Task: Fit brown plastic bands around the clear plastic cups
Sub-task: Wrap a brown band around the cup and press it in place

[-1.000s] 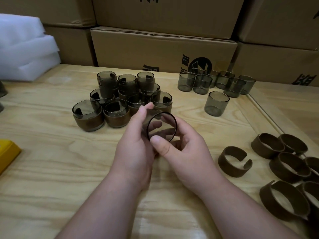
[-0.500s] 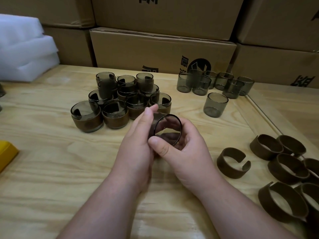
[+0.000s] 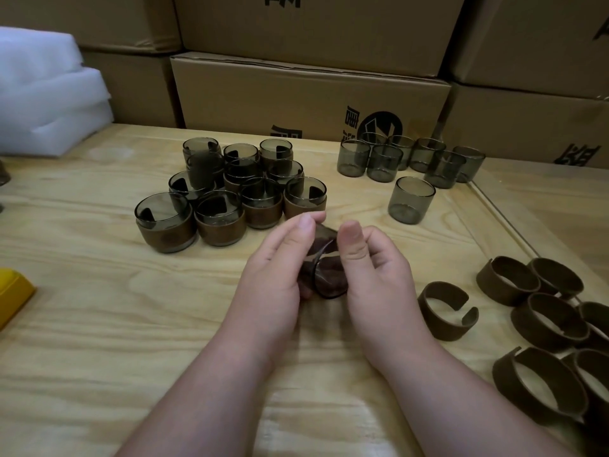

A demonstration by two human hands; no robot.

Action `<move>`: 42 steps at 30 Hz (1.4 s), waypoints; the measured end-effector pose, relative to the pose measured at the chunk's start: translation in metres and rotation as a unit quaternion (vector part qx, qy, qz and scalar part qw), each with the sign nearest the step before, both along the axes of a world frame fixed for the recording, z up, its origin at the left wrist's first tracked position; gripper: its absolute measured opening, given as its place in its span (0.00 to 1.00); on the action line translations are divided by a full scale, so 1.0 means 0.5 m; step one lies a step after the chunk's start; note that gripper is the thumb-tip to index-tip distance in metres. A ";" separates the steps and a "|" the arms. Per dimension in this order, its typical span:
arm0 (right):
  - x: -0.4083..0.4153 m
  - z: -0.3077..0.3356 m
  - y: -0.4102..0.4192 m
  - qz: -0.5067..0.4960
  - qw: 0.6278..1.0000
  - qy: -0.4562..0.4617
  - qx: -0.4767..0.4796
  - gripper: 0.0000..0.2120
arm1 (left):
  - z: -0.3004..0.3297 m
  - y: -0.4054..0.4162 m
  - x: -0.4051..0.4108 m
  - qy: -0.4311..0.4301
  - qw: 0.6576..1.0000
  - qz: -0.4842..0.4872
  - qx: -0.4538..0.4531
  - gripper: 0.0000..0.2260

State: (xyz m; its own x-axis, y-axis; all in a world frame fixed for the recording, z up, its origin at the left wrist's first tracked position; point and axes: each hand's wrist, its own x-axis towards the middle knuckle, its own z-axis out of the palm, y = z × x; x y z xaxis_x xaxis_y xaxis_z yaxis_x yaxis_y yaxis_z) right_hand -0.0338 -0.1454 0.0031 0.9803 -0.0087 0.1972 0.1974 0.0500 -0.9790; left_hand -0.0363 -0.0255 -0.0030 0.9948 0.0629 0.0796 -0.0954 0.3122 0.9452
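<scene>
Far left, a yellow block (image 3: pixel 13 296) sits at the table (image 3: pixel 82 324) edge, with white foam (image 3: pixel 46 94) stacked behind it. Next along, a cluster of banded cups (image 3: pixel 227 189) stands packed together. Now the middle: the left hand (image 3: pixel 273 278) comes up from below, fingers (image 3: pixel 304 225) curled over the top of a clear cup (image 3: pixel 324 275) held above the table, tipped on its side. The right hand (image 3: pixel 379 275) meets it from the other side, thumb pressed upright against the cup's wall, remaining fingers bent in behind. Both forearms angle inward. Beyond them, bare cups (image 3: pixel 410 199) wait by the cardboard boxes (image 3: pixel 309 94). Far right, brown bands (image 3: pixel 448 311) lie loose on the table, well apart from the held cup.
</scene>
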 end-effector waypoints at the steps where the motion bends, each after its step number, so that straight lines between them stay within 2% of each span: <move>1: 0.000 0.000 0.001 -0.004 1.000 0.002 -0.004 0.37 | 0.000 0.000 0.001 0.006 1.000 0.004 -0.011 0.22; 7: 0.003 0.000 0.007 0.017 0.999 0.029 0.028 0.26 | 0.001 0.002 0.002 0.037 0.997 0.021 -0.062 0.18; 14: 0.006 -0.001 0.005 0.061 0.996 0.046 0.052 0.12 | 0.014 0.004 0.001 0.061 0.987 0.023 -0.145 0.26; 20: 0.006 -0.004 0.007 0.066 0.996 0.027 0.060 0.23 | 0.021 0.006 0.000 0.079 0.982 0.077 -0.152 0.33; 24: 0.009 -0.009 0.005 0.070 0.996 0.001 0.047 0.15 | 0.023 0.002 -0.003 0.066 0.985 0.080 -0.135 0.34; 28: 0.009 -0.008 0.002 0.078 0.995 -0.004 0.069 0.13 | 0.023 0.001 -0.005 0.041 0.988 0.056 -0.135 0.29; 35: 0.012 -0.004 0.003 0.079 0.988 0.025 0.129 0.21 | 0.010 0.001 -0.002 0.006 0.993 0.013 -0.121 0.21; 42: 0.013 -0.003 0.001 0.041 0.988 0.048 0.139 0.35 | 0.003 -0.004 -0.004 -0.018 0.996 0.014 -0.084 0.21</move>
State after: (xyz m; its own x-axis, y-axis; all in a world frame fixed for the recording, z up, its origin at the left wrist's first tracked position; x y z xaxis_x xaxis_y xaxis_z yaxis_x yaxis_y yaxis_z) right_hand -0.0274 -0.1447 0.0014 0.9940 0.0310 0.1049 0.0887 0.3317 -0.9392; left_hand -0.0385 -0.0274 -0.0014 0.9891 0.1069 0.1012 -0.1395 0.4621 0.8758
